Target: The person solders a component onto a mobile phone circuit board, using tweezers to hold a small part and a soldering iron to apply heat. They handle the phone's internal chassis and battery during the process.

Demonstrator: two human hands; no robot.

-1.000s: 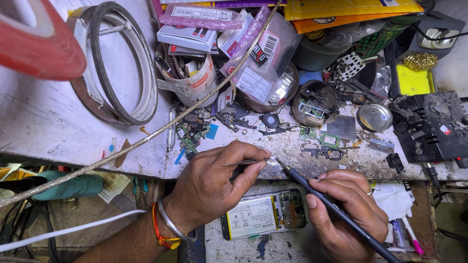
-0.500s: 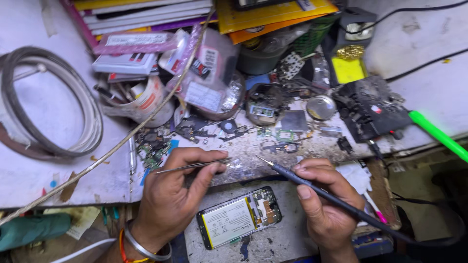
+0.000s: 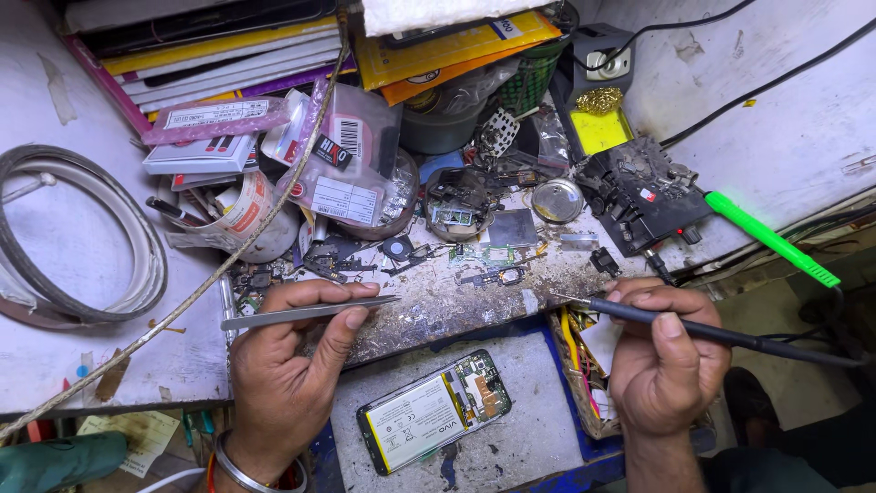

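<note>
The left hand [image 3: 287,379] was closed around one pair of metal tweezers [image 3: 306,313], thumb on top and fingers curled beneath, so that the tool lay nearly level with its tips pointing right over the worn front edge of the workbench [image 3: 438,315]. The right hand [image 3: 666,356] was clamped on one black soldering iron [image 3: 721,336], held like a pen, its fine tip aimed left toward the bench edge and its cord trailing off to the right. The two tool tips stood well apart, with a bare, scorched strip of bench between them.

Below and between the hands lay one opened smartphone [image 3: 433,411], back cover off, its white battery and a small green circuit board showing. It rested on a lower grey shelf [image 3: 529,438], tilted, touched by neither hand.

On the bench behind the tweezers sat one roll of tape [image 3: 242,215] stuffed with small tools, and several clear packets of spare parts [image 3: 342,164] leaning on each other. One round metal tin [image 3: 557,200] lay near the middle, among scattered small boards and chips too many and too small to count. One black soldering stand [image 3: 639,196] stood to the right, with one yellow sponge pad [image 3: 602,131] behind it. One green-handled tool [image 3: 771,239] lay at the right edge. One coil of grey cable [image 3: 137,274] rested at the far left, and two bangles [image 3: 246,470] circled the left wrist.
</note>
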